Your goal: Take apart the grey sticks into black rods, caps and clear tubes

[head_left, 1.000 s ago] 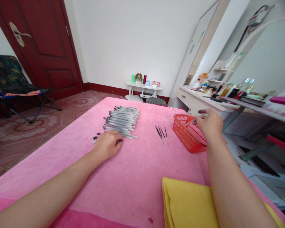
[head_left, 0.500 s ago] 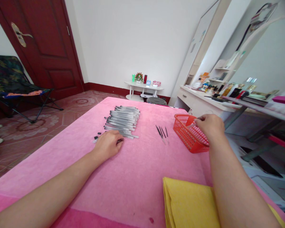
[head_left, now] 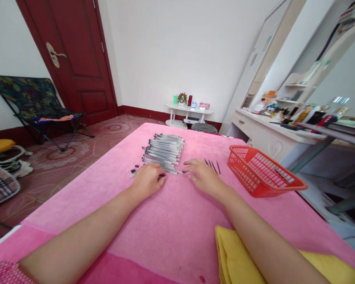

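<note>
Small black caps (head_left: 133,171) are lying on the pink-covered worktop (head_left: 171,236), just beside the left hand (head_left: 148,179). That hand is resting with curled fingers; whether it is grasping anything, I cannot tell. Grey pens (head_left: 165,150) are lying side by side just beyond it. The right hand (head_left: 205,175) is reaching toward the nearest pen tip, fingers spread, grasping nothing visible. Slim black rods (head_left: 218,167) are lying behind it. Farther right, an orange basket (head_left: 298,185) is standing upright.
</note>
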Available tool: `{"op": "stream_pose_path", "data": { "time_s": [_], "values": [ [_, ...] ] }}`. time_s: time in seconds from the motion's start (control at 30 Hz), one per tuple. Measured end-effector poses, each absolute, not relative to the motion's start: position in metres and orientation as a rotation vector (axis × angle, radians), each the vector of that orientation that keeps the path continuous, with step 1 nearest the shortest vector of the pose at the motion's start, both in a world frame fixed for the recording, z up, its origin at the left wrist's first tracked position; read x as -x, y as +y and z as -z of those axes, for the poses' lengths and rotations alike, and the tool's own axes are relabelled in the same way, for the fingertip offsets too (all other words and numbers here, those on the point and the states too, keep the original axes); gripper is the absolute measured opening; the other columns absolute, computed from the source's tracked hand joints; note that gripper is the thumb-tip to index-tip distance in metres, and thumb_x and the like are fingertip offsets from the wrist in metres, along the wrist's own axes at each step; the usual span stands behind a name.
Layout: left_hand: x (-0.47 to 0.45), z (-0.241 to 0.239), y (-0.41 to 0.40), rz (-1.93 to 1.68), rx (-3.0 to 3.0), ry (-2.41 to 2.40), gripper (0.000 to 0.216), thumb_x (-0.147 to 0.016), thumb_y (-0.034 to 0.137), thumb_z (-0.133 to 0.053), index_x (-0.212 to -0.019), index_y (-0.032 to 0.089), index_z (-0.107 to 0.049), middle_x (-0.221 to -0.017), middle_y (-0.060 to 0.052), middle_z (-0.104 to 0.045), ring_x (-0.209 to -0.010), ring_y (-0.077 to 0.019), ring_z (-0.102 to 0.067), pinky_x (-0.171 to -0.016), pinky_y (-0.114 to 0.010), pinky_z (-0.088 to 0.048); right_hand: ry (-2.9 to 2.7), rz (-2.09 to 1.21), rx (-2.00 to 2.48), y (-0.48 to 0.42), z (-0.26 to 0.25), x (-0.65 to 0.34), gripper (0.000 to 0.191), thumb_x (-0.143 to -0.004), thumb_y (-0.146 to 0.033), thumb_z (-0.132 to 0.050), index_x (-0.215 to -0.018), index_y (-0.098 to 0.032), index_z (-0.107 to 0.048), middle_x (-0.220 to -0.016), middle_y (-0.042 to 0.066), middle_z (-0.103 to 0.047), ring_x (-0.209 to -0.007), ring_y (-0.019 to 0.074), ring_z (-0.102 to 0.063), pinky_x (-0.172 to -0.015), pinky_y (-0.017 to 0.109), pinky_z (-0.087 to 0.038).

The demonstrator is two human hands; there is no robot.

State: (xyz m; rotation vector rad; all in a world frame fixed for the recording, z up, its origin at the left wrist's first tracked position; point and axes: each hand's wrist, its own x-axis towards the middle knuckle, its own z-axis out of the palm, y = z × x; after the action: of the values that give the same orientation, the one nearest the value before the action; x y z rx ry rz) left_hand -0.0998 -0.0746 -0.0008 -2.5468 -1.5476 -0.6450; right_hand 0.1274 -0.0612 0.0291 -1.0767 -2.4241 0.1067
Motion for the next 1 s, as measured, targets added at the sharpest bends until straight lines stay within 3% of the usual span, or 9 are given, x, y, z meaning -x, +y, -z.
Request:
{"op": "stream_pose_path", "data": {
  "time_s": [0.13,0.37,0.67,0.8,1.0],
  "values": [
    [0.099,0.001,-0.075,0.653,2.541,-1.544,0.019,-0.077,0.029,-0.051,-0.074,0.021,-0.067,-0.072,-0.005,-0.06,-0.075,-0.0193,-0.056,-0.068,-0.031,-0.04,-2.484,-0.183,1.022,-0.063,-0.001,-0.114,0.039,-0.07,-0.004,-0.053,-0.105,-0.02,-0.064,-0.112,0.008,-0.061,-0.106,0.0201,-0.051,-0.092,0.034,-0.037],
    [0.098,-0.002,-0.076,0.692,2.524,-1.559,0.018,-0.078,0.03,-0.052,-0.073,0.02,-0.066,-0.072,-0.006,-0.06,-0.077,-0.02,-0.055,-0.071,-0.032,-0.039,-2.007,-0.376,1.197,-0.058,-0.002,-0.121,0.017,-0.071,-0.013,-0.054,-0.077,-0.019,-0.068,-0.081,0.004,-0.069,-0.078,0.0188,-0.061,-0.075,0.032,-0.046],
    [0.099,-0.015,-0.081,1.181,2.315,-1.588,0.021,-0.081,0.038,-0.049,-0.084,0.019,-0.058,-0.087,-0.006,-0.06,-0.086,-0.0202,-0.052,-0.078,-0.033,-0.039,-1.423,-0.762,1.089,-0.062,-0.024,-0.121,0.014,-0.065,-0.024,-0.061,-0.075,-0.015,-0.065,-0.071,0.003,-0.066,-0.06,0.0138,-0.058,-0.058,0.026,-0.047],
    [0.103,-0.013,-0.077,1.302,2.322,-1.563,0.026,-0.079,0.036,-0.054,-0.098,0.019,-0.055,-0.098,-0.006,-0.058,-0.093,-0.0198,-0.052,-0.082,-0.032,-0.039,-1.339,-0.829,1.053,-0.061,-0.027,-0.127,0.014,-0.064,-0.025,-0.062,-0.074,-0.014,-0.064,-0.064,0.001,-0.062,-0.054,0.0108,-0.053,-0.055,0.024,-0.045],
    [0.108,-0.006,-0.071,1.432,2.332,-1.537,0.024,-0.081,0.032,-0.052,-0.101,0.02,-0.058,-0.098,-0.005,-0.06,-0.094,-0.0182,-0.053,-0.084,-0.03,-0.04,-1.297,-0.864,1.025,-0.058,-0.024,-0.131,0.013,-0.064,-0.023,-0.063,-0.073,-0.014,-0.063,-0.061,-0.001,-0.059,-0.052,0.0092,-0.05,-0.053,0.022,-0.042]
  ]
}}
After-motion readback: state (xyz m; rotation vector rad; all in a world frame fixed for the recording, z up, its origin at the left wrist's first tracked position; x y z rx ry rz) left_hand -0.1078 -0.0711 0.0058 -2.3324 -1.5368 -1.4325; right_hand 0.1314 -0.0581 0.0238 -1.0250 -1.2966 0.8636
